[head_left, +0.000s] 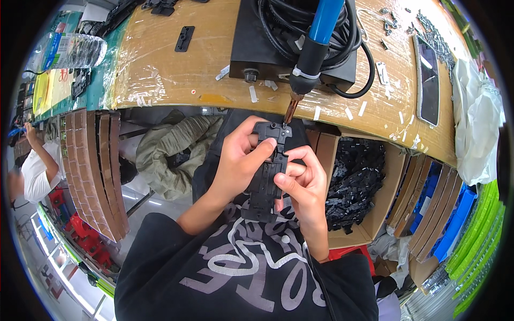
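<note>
A long black plastic part (263, 188) is held upright in front of my chest, just off the table's near edge. My left hand (239, 160) grips its upper left side, thumb pressed on its face. My right hand (306, 188) holds the right side, fingers curled behind and thumb on the edge. Over the part's top right corner hangs a soldering iron (323, 24) with a blue handle. Its copper-coloured tip (290, 111) points down at that corner; whether they touch I cannot tell. The part's back is hidden.
Behind the iron stands a black box (243, 53) with coiled cable. A phone (427, 80) and small metal pieces (435, 40) lie at the right. A flat black piece (184, 39) lies at the left. A carton (396, 176) of black parts stands below, right of my hands.
</note>
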Demonstrator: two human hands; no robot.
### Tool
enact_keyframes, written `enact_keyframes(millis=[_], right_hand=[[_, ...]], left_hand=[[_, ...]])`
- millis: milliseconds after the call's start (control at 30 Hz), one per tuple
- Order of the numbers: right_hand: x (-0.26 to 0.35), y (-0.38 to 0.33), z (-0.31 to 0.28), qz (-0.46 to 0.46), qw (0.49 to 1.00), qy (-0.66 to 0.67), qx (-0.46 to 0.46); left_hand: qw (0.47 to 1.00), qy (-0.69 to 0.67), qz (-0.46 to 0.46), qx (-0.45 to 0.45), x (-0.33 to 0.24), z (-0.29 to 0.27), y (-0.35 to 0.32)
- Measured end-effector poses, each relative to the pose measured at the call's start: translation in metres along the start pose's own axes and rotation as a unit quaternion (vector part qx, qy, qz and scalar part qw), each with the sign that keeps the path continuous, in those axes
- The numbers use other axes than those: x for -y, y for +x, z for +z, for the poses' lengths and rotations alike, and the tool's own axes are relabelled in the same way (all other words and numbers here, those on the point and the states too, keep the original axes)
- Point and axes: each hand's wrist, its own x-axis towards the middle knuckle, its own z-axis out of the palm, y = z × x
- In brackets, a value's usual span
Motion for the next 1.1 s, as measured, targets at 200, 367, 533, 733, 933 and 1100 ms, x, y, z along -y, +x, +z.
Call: enact_keyframes(millis=[200,367,533,733,933,1100], right_hand=[[-0.004,0.002,-0.007,0.005,1.000,-0.004,-0.008],[-0.002,0.004,-0.007,0.009,1.000,-0.014,-0.009],[0.003,0.001,-0.004,0.017,1.000,-0.015,-0.009],[0.002,0.003,-0.005,0.019,1.000,-0.007,-0.006],[0.002,0.006,-0.006,0.018,1.000,-0.001,-0.018],[0.004,0.001,-0.004,0.024,1.000,-0.003,-0.013]], left_hand=[[1.000,0.025,0.007,-0.010,0.004,0.001,0.003],[0.999,0.040,0.011,-0.015,0.004,0.000,0.002],[0.999,0.027,0.008,-0.017,-0.002,0.003,0.001],[0.998,0.059,-0.010,-0.011,-0.006,0.003,0.000],[0.999,0.033,0.009,-0.029,-0.003,0.006,0.004],[0.999,0.043,-0.002,-0.030,-0.004,0.006,0.001]])
